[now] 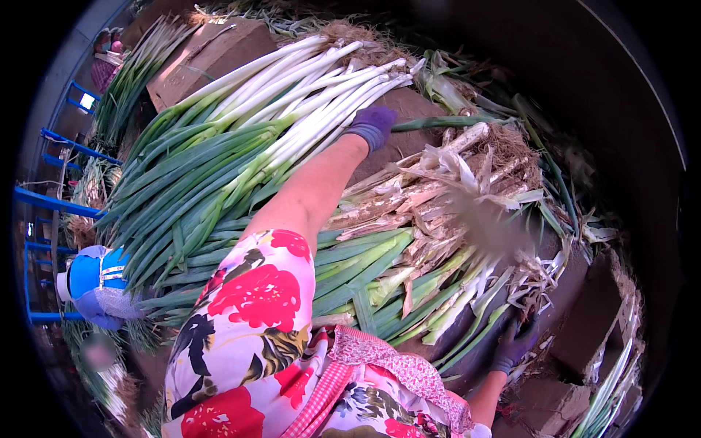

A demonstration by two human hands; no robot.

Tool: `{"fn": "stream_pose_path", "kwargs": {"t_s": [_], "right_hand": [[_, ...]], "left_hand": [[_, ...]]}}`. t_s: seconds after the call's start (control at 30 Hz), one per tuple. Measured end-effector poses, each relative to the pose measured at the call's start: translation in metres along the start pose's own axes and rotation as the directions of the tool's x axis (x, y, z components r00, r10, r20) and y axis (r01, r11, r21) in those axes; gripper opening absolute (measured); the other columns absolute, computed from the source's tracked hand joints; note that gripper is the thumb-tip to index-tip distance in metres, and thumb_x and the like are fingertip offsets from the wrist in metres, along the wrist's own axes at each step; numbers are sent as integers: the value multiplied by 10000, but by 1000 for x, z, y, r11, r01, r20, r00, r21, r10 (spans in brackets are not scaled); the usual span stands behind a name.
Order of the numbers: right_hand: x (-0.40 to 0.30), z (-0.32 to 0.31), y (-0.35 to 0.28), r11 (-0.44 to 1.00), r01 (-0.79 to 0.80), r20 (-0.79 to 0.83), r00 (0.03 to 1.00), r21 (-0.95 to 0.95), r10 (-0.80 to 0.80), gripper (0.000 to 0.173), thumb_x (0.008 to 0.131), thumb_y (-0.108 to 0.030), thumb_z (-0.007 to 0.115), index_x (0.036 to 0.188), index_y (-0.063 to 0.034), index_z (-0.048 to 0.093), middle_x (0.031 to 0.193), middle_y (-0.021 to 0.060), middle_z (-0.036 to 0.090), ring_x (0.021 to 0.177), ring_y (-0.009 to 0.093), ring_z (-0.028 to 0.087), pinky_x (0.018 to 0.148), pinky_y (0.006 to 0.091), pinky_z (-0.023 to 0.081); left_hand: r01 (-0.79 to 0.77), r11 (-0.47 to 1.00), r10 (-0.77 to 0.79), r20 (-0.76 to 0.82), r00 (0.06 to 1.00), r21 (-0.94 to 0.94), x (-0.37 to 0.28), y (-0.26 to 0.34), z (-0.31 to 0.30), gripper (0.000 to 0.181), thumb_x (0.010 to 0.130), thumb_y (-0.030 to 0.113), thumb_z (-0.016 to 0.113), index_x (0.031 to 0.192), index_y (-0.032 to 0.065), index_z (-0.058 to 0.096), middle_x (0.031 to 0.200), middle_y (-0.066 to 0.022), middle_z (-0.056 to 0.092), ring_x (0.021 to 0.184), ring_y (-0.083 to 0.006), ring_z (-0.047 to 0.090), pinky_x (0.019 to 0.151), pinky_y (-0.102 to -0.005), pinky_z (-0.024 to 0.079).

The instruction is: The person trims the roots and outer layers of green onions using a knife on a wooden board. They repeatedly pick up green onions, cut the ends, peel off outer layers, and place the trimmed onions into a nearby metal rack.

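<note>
My left hand (373, 127), in a purple knit glove, reaches across to the right edge of a pile of cleaned spring onions (306, 104) with white stalks and long green leaves. Its fingers curl downward, hidden behind the back of the hand. A single green leaf (432, 123) runs out from beside this hand. Low on the right, my right hand (515, 342), also gloved in purple, has its fingers apart near some dry roots (528, 301). Between the hands lies a heap of uncleaned spring onions (405, 202) with brown, papery skins and matted roots.
Cardboard (219, 60) lies at the upper left, and torn cardboard (586, 317) at the right. Leaf scraps (454, 87) edge the piles. A person in a blue vest (104, 274) is at the left near blue metal frames (60, 202). Another person (107, 60) sits farther back.
</note>
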State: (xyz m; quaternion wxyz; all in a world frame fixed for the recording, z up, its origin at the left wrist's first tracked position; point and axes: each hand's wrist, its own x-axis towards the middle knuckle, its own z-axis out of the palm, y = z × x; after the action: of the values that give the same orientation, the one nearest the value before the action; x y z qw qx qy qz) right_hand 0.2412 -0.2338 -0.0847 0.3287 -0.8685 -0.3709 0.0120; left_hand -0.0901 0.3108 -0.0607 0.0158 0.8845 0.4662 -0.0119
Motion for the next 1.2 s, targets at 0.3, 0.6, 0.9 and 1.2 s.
{"fn": "stream_pose_path", "kwargs": {"t_s": [0.3, 0.6, 0.9, 1.2], "right_hand": [[-7, 7, 13, 985, -14, -48, 999, 175, 22, 545, 902, -107, 652, 1385, 60, 461, 1338, 198, 547, 1224, 282, 535, 1075, 393, 395], [-3, 5, 13, 970, -24, -14, 999, 241, 29, 593, 881, -115, 675, 1395, 68, 443, 1361, 203, 533, 1236, 289, 531, 1079, 392, 393], [-9, -14, 10, 957, -136, 59, 990, 256, 125, 531, 820, -145, 702, 1280, 70, 544, 1198, 214, 618, 1083, 331, 600, 993, 405, 453], [-100, -65, 3, 961, 46, 2, 999, 273, -48, 517, 827, -222, 722, 1256, 19, 563, 1130, 192, 588, 1047, 346, 577, 953, 429, 456]], "left_hand": [[87, 974, -49, -180, 983, 208, -173, -38, -33, 303, 840, 265, 683, 1111, 134, 654, 977, -175, 684, 903, -368, 677, 855, -479, 526], [293, 946, -322, 290, 901, 138, -198, -63, -31, 297, 841, 216, 624, 1089, 69, 692, 1082, -202, 694, 1048, -366, 670, 875, -499, 531], [-448, 669, 172, -463, 870, -593, -152, 128, -321, 466, 892, 447, 652, 1088, 25, 643, 994, -127, 658, 918, -243, 642, 826, -373, 514], [-410, 736, 362, -198, 911, -538, -109, 194, -201, 601, 840, 515, 725, 1162, 16, 632, 1083, -169, 683, 987, -278, 645, 898, -368, 494]]}}
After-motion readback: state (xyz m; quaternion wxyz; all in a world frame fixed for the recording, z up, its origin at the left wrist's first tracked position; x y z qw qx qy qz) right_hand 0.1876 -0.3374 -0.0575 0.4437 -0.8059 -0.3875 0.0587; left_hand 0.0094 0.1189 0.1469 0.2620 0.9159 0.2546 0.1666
